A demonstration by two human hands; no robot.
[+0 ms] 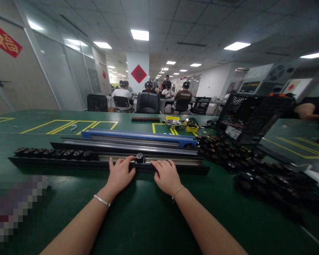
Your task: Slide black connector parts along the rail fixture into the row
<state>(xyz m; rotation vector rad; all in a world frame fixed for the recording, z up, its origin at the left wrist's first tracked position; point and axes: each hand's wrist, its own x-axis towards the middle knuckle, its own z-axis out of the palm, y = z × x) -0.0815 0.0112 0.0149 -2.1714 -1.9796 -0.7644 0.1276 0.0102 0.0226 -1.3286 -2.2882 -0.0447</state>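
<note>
A long black channel [55, 164] with a silvery track inside lies crosswise in front of me. A small square black piece [139, 158], with a metallic pattern on top, sits in the track between my hands. My left hand [121, 175] rests on the channel with its fingers spread, its index fingertip at the left side of that piece. On the right of it, my right hand [168, 176] lies over the near edge, fingers stretched out onto the track. Neither hand grips anything. Several similar black pieces [59, 153] stand in a row at the channel's left end.
Behind it lie another black channel [127, 147] and a blue rail [138, 134]. Heaps of small black parts [223, 150] spread to the right. Farther back are an open computer case [246, 115], a metal bowl [173, 122] and a dark strip [145, 119]. People sit beyond the table.
</note>
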